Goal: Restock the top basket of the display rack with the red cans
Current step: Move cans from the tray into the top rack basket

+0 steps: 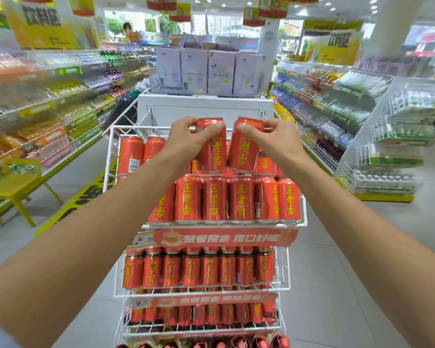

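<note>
A white wire display rack stands in front of me, and its top basket (111, 156) holds several upright red cans with yellow lettering. The front row of cans (239, 199) fills the basket's front edge. My left hand (189, 139) grips one red can (211, 154) by its top rim, held upright over the basket's middle. Right beside it, my right hand (269, 139) grips a second red can (242, 153) that tilts a little and touches the first. Two more cans (131, 155) stand at the basket's back left.
Lower baskets (284, 272) hold darker red cans behind red price banners. A white cabinet (206, 104) with stacked pale boxes stands behind the rack. Drink shelves line both aisles. A yellow chair (13, 187) stands at the left. A person is far back.
</note>
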Tool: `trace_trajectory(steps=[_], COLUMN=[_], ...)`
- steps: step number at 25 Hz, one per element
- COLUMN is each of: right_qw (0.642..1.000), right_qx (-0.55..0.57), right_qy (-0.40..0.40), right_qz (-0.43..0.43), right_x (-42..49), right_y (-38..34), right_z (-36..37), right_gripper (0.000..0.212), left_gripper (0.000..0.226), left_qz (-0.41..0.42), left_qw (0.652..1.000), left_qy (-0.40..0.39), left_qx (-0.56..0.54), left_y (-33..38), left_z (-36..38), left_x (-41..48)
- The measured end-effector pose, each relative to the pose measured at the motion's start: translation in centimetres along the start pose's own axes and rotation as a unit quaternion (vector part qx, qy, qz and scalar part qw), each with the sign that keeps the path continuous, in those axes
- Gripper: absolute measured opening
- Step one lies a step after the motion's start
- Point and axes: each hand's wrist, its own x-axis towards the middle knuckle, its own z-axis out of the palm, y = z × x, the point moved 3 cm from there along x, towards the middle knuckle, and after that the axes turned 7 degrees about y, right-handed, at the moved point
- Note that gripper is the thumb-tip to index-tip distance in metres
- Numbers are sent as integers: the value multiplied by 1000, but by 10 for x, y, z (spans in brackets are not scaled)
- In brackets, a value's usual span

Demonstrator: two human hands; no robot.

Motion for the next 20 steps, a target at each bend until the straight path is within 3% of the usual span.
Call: trace_trajectory(steps=[7,11,15,20], right_qw=[986,984,984,979], right_qx=[-145,-155,-159,-182], right_qy=[-4,-12,-12,-9], right_qz=[-79,-84,-80,-94], right_x=[26,29,27,26], right_y=[24,28,28,29], right_z=[25,26,28,31], right_gripper=[61,56,54,59], left_gripper=[21,43,36,48], left_qz=[-15,-25,-36,-49], left_qw=[997,997,995,991], left_qy=[34,48,65,86], left_qx=[62,61,60,85], left_y=[-32,-44,-44,-45], left_z=[17,20,23,22], left_x=[35,38,40,41])
